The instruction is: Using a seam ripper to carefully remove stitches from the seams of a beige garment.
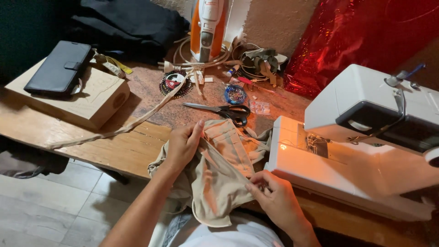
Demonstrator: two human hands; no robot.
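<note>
Head view: beige garment (219,169) hangs over the table (123,151) edge beside the white sewing machine (366,142). Right hand (276,196) fingers pinch its seam; left hand (183,146) fingers grip the upper fold, keeping the cloth spread. Scissors (226,111) lie just beyond.

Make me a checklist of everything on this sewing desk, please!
Surface: wooden table, worn, partly stone-patterned.
Job's things: beige garment held at table edge; white sewing machine beside it.
Clutter: scissors, pin box, beige strap, black wallet on wooden box, iron.
Grippers: left hand and right hand both pinch the garment.
Cables: white cord and plug near iron.
Surroundings: red foil, tiled floor.
</note>
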